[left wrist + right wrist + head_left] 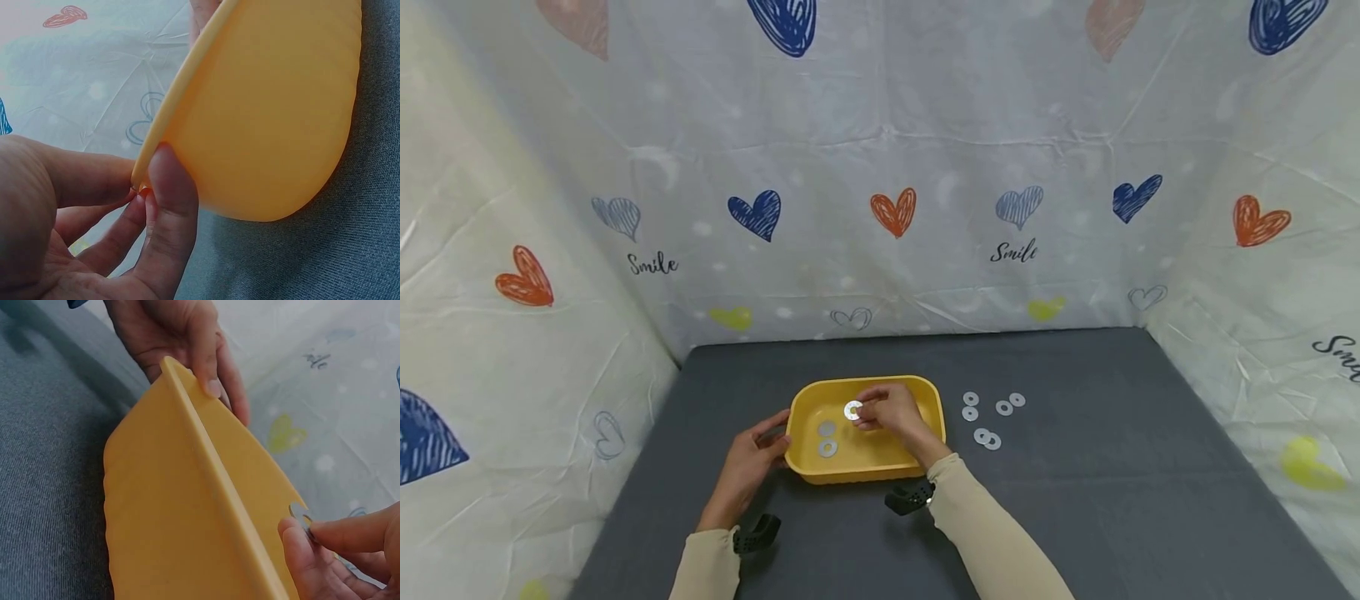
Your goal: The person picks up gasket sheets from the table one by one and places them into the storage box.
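Note:
A yellow plastic tray (872,477) with rounded corners sits on the dark table. My left hand (747,468) pinches its left rim. The left wrist view has the thumb (172,187) against the tray's outer wall (269,125), with other fingers at the rim. Over the inside of the tray, my right hand (891,410) holds a flat metal washer (852,410) between thumb and fingertips. That washer (300,515) appears nearly edge-on in the right wrist view. Two more washers, one grey (827,428) and one brighter (827,448), lie on the tray's floor at its left side.
Right of the tray, several washers lie on the dark cloth: a pair (970,406), another pair (1010,404) farther right, and two overlapping ones (987,438) nearer me. A white curtain (820,275) printed with hearts hangs behind the table and along both sides.

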Tool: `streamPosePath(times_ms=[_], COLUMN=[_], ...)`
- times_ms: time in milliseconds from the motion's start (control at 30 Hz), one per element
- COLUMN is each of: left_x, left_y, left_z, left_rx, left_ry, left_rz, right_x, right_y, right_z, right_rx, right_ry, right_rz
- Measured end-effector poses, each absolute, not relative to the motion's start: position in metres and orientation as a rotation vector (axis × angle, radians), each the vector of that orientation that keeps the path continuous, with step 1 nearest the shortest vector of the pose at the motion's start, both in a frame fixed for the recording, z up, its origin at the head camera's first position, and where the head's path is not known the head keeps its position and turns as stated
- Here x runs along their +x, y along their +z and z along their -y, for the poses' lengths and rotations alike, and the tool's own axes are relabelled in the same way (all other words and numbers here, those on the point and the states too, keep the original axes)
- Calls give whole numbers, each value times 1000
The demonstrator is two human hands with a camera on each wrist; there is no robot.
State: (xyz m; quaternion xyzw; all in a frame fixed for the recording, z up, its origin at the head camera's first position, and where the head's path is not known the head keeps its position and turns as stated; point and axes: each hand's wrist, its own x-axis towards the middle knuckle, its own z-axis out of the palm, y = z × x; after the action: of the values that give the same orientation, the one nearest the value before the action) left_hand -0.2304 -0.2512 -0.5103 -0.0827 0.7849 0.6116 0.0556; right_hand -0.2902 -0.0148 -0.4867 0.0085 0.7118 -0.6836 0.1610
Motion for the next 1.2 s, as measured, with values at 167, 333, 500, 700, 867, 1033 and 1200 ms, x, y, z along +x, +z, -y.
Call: streamPosePath(times_ms=[167,333,500,700,867,1033,1200], left_x=[-229,-228,-227,-227,-228,-229,-232], left_y=[-512,-513,-512,-512,-512,-512,-511], left_z=[251,250,250,249,249,248,249], left_rx=[-257,-256,-251,-253,-258,-248,-252], left_ry=[1854,1854,1848,1844,1843,1848,1850], left_rz=[-2382,-2385,-2388,-2387,-2387,-2380,-2380], right_x=[-294,-296,-296,-298,-299,-299,-301], right_y=[-494,-497,-501,-508,-511,-511,-509], right_z=[19,23,27,28,30,30,29], right_rx=[83,111,136,136,131,133,112], right_ry=[-1939,-1875,-1834,-1818,-1779,-1695,-1686], right_rz=[-2030,-2054,-2076,-2074,-2114,-2201,-2228])
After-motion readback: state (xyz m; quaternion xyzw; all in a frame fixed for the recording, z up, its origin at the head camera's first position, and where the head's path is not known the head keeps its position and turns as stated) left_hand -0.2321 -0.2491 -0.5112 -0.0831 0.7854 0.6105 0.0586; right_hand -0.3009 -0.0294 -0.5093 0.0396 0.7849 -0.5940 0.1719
